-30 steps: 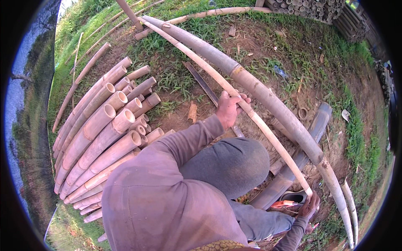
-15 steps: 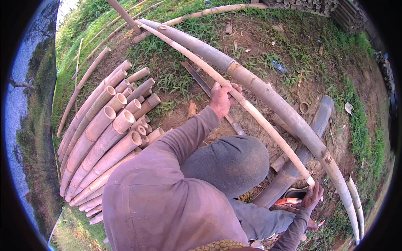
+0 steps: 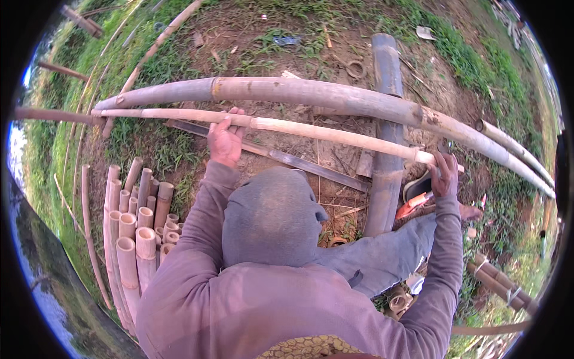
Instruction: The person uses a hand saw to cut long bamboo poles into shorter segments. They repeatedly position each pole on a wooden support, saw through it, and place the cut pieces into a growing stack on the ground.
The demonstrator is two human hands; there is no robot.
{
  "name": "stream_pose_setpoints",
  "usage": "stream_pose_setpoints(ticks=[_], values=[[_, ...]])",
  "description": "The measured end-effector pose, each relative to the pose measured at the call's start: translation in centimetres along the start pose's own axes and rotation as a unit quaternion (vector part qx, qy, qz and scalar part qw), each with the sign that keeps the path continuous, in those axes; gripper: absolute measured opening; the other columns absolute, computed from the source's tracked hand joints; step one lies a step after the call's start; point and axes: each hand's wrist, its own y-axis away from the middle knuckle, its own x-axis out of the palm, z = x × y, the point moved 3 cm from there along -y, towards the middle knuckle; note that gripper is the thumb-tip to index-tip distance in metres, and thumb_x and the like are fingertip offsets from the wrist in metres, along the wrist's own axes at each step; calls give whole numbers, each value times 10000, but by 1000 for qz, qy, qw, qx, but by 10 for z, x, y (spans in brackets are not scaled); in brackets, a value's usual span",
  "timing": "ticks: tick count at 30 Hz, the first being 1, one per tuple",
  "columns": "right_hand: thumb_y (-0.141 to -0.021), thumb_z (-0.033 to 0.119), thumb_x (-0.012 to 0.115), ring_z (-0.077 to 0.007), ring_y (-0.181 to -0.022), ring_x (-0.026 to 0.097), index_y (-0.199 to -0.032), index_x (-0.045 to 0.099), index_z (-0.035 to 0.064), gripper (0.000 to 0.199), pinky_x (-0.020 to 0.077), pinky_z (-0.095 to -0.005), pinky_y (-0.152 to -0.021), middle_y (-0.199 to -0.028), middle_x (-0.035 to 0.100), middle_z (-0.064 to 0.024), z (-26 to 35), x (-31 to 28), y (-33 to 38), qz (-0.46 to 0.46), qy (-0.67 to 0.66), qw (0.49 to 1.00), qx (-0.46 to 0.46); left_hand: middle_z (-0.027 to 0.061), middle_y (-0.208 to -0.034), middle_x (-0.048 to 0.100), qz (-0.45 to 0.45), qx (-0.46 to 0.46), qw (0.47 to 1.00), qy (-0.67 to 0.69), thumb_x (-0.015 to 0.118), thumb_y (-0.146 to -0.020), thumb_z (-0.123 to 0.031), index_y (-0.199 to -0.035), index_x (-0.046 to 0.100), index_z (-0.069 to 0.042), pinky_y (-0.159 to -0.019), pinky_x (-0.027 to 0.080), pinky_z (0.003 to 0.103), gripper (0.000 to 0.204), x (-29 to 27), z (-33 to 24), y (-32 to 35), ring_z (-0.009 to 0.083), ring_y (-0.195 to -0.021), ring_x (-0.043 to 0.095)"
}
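A slim pale bamboo pole [image 3: 323,133] runs across in front of me. Fingers of my left hand [image 3: 226,140] are closed round it left of its middle, thumb on the near side. Near its right end my right hand [image 3: 443,175] grips it, covering part of the end. Just beyond lies a thick, long bamboo pole [image 3: 335,93], close to the slim one at the far left. That thick pole rests across a dark bamboo log [image 3: 385,173]. An orange-handled tool [image 3: 412,206] lies below my right hand, partly hidden by a dark shoe-like object.
Cut bamboo lengths [image 3: 145,245] lie stacked at the left. A flat dark strip [image 3: 281,157] lies on the soil under the slim pole. Tied bamboo pieces [image 3: 502,282] are at the lower right. My bent knee [image 3: 272,215] is between my arms.
The view has swung round, so the poles now run nearly level and the stack appears lower left. Both hands keep their hold on the slim pole.
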Motion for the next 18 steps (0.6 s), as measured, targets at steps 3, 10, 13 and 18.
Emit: stream_pose_setpoints(ticks=[3,10,13,18], values=[[-921,314,781,-385,-1188,626,-1335,689,105,472,420,-575,-1183,-1224,660,-147,-20,-2,-26,-42,56,997,-33,121,-1298,667,-164,41,959,-226,673,-1052,-183,-1334,514,-37,-1056,525,469,354,-1,6,-3,265,-1237,641],[-986,450,716,-365,-1234,606,-1371,709,146,491,500,-475,-1068,-1266,673,-122,-44,5,-74,-42,78,996,5,109,-1267,703,341,510,483,-625,773,-965,-255,-1312,674,-64,-1050,490,451,409,162,55,28,316,-1190,641],[-985,457,715,-358,-1232,610,-1363,715,154,484,497,-477,-1074,-1268,673,-107,-40,14,-96,-17,73,997,30,103,-1348,703,404,502,375,-666,775,-944,-261,-1359,692,-81,-1107,466,461,460,202,84,9,328,-1285,625],[-961,548,728,-307,-1317,586,-1399,691,264,523,393,-478,-1198,-1344,645,-56,-50,31,-96,-48,112,990,74,116,-1341,726,427,478,342,-687,753,-953,-223,-1352,716,-95,-1123,472,444,420,211,122,-7,299,-1278,658]])
